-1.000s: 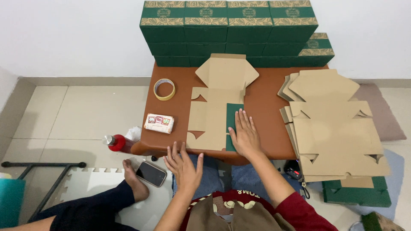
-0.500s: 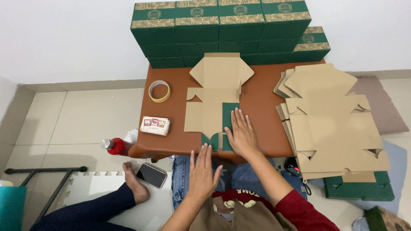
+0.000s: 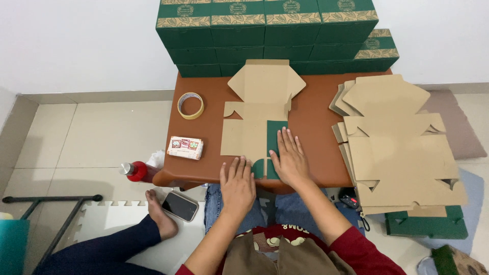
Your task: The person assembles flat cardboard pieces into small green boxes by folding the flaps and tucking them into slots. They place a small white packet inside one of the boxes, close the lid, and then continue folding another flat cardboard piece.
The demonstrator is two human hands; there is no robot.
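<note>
The right hand (image 3: 289, 157) lies flat with fingers spread and together-ish, palm down on the folded-over green panel of a die-cut cardboard box blank (image 3: 259, 118), gripping nothing; the left hand (image 3: 237, 182) is likewise open and flat, its fingertips at the blank's near edge by the table's front lip. The blank lies unfolded in the middle of the brown low table (image 3: 316, 114), kraft-brown side up, one flap turned to show its green printed face. It looks light, stiff along the panels and willing to bend only at the scored creases, so it is best taken by the flap edges or pressed beside a fold line; its matte surface should not slip much. To the right sits a loose stack of flat blanks (image 3: 402, 137), behind stand finished green boxes (image 3: 265, 30), and to the left lie a tape roll (image 3: 190, 105) and a small printed packet (image 3: 185, 147).
</note>
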